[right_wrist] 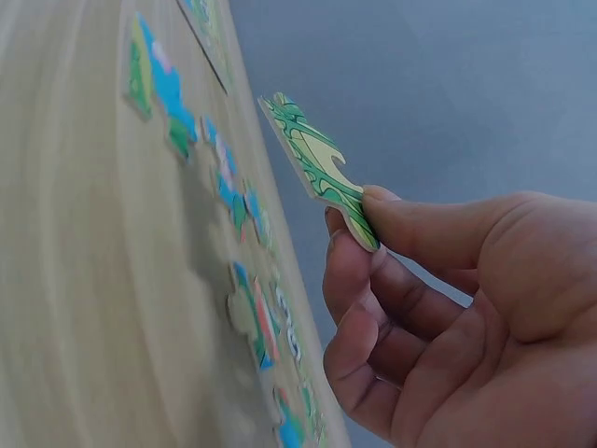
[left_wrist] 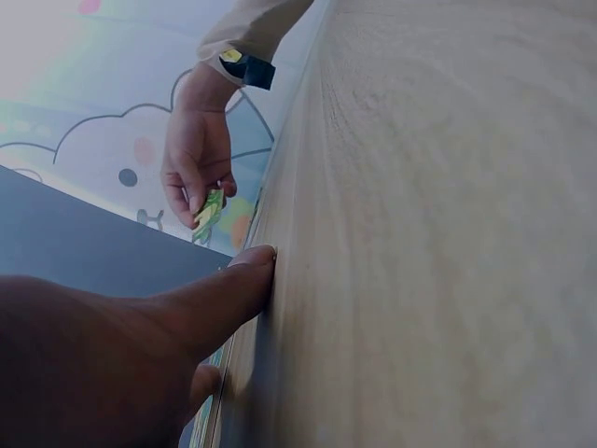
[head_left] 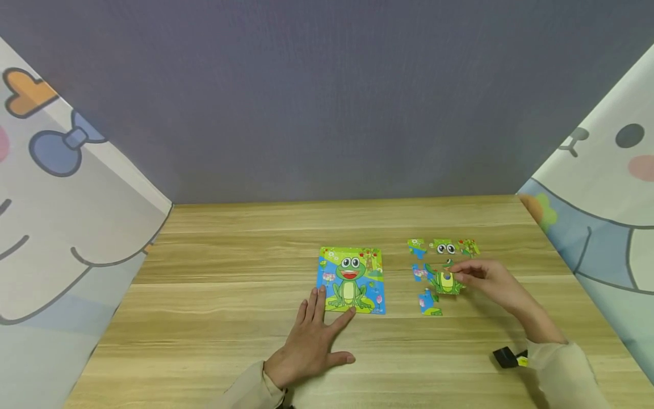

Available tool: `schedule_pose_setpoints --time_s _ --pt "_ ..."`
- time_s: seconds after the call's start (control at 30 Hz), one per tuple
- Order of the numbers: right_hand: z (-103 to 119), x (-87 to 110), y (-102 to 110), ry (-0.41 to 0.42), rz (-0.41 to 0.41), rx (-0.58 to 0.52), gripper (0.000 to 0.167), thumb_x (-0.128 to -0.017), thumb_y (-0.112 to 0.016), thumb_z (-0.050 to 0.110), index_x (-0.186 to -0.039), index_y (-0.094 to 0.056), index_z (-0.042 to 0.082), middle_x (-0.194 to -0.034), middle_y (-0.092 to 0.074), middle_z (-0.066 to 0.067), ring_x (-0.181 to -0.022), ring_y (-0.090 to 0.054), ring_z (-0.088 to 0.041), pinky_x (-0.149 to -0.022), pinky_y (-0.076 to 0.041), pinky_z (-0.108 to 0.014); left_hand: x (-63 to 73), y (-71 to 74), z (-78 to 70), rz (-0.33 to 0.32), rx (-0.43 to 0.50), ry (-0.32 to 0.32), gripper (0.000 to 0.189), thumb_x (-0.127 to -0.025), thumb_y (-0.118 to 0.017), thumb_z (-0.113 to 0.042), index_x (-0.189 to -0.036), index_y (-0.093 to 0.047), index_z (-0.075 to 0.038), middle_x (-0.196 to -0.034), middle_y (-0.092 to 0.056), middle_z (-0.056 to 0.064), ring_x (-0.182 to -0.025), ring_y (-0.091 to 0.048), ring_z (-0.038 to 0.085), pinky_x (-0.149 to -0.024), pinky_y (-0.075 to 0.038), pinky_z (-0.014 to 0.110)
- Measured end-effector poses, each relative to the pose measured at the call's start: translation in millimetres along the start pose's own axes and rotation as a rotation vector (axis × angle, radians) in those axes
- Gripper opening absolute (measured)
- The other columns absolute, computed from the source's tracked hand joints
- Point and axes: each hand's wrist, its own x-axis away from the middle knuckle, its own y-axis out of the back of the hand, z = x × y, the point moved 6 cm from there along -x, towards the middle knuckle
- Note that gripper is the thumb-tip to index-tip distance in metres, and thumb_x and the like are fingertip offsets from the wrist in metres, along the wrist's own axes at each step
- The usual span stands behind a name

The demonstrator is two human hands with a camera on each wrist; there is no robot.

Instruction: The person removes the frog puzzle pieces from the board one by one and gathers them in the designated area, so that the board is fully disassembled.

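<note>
My right hand point(head_left: 485, 278) pinches a jigsaw piece point(right_wrist: 322, 159) with a green and pale-yellow frog's body between thumb and fingers. In the right wrist view the piece is tilted and raised above the table. Below and around it lie several loose pieces, among them one with the frog's eyes point(head_left: 445, 247), one with a red mouth point(right_wrist: 259, 313) and a blue-green one point(head_left: 429, 302). To the left lies a whole frog picture point(head_left: 373, 281). My left hand point(head_left: 309, 346) rests on the table, fingers straight and spread, with fingertips at the picture's lower edge.
Wood-grain table point(head_left: 230, 272) backs onto a grey panel point(head_left: 337, 102). Walls with cartoon prints point(head_left: 56, 238) stand on both sides. A small black device point(head_left: 504, 358) with a yellow tag sits at my right cuff.
</note>
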Motion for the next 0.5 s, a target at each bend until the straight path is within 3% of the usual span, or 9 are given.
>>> schedule_pose_setpoints --time_s 0.23,0.4,0.5 --pt "-15 11.9 4 0.009 0.021 -0.062 0.017 -0.095 -0.062 -0.001 -0.109 -0.069 -0.009 -0.109 -0.070 0.024 -0.091 -0.064 0.008 -0.071 -0.054 -0.018 -0.3 -0.8 0.1 -0.005 -0.002 -0.004 0.080 -0.086 -0.063 -0.067 -0.155 -0.036 -0.036 -0.162 -0.009 0.039 -0.152 -0.012 0.054 -0.117 -0.025 0.066" --pt "-27 20.4 7 -0.044 0.023 -0.001 0.017 -0.094 -0.064 -0.001 -0.108 -0.069 -0.009 -0.100 -0.066 0.029 -0.086 -0.061 0.010 -0.069 -0.053 -0.016 -0.5 -0.6 0.1 -0.006 0.000 -0.005 0.080 -0.086 -0.063 -0.067 -0.155 -0.036 -0.036 -0.162 -0.009 0.039 -0.152 -0.012 0.054 -0.117 -0.025 0.066" --pt "-32 24.6 5 -0.041 0.040 0.028 0.015 -0.093 -0.065 -0.002 -0.106 -0.069 -0.008 -0.096 -0.068 0.024 -0.084 -0.062 0.009 -0.069 -0.052 -0.015 -0.6 -0.5 0.2 -0.005 -0.001 -0.004 0.080 -0.086 -0.063 -0.067 -0.155 -0.036 -0.036 -0.162 -0.009 0.039 -0.152 -0.012 0.054 -0.117 -0.025 0.066"
